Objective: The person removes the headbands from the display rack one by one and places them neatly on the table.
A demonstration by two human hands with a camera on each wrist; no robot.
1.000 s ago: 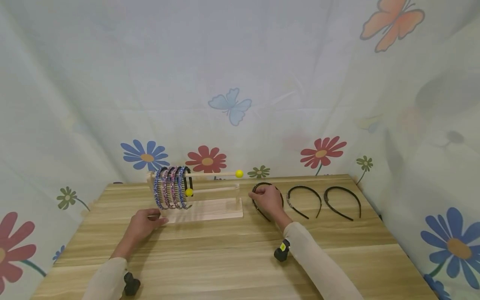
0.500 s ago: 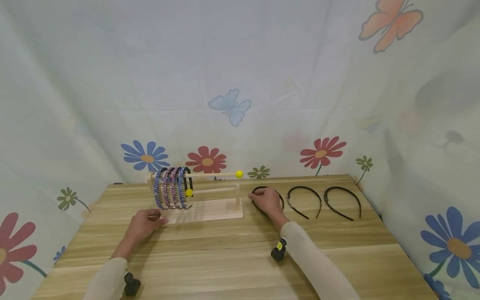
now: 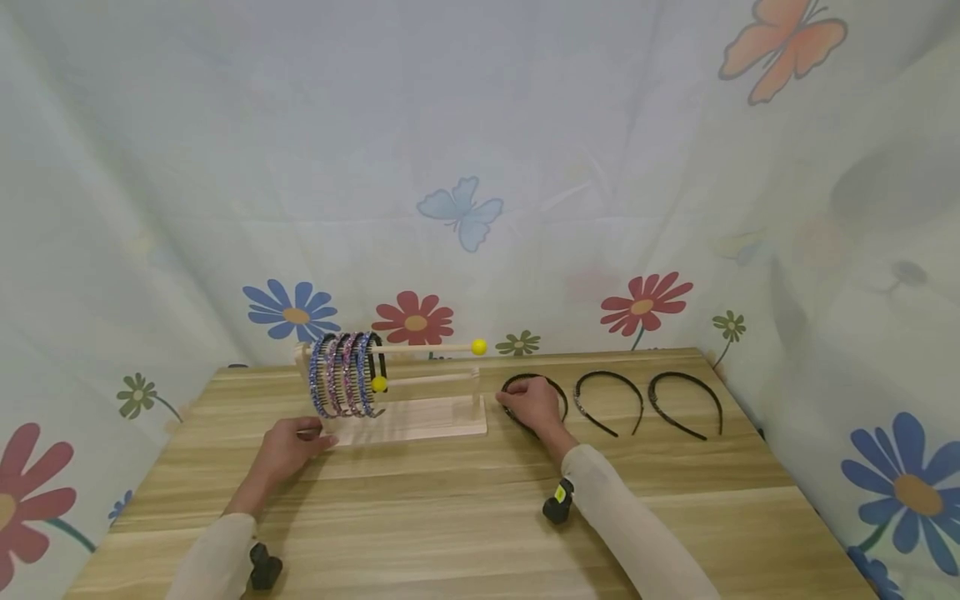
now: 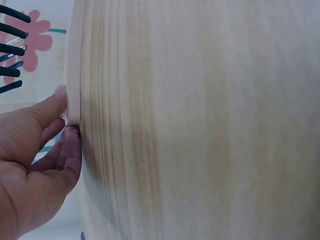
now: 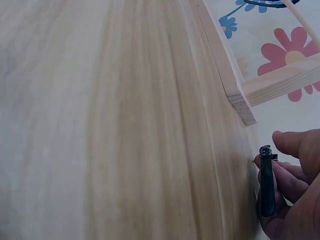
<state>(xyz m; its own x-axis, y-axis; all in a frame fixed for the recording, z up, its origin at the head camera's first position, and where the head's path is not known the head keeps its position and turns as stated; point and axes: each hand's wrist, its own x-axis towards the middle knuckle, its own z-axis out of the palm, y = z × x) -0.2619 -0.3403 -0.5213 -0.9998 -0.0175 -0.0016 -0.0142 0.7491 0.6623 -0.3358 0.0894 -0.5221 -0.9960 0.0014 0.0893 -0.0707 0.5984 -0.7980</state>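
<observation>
The right hand (image 3: 534, 404) holds a thin black arched headband (image 5: 268, 192) with a dark glittering band on it; the fingers are curled behind it, and the thumb stands a little apart in the right wrist view. To the right of this grip, two more black arched headbands (image 3: 608, 373) lie side by side on the wood-grained table (image 3: 420, 517). To its left is the pale wooden stand (image 3: 435, 421), with rods ending in yellow balls (image 3: 478, 347). Farther left, toothed headbands with blue and pink beads (image 3: 347, 375) hang there. Below these, the left hand (image 3: 288, 446) pinches the stand's near left base corner between thumb and fingers.
</observation>
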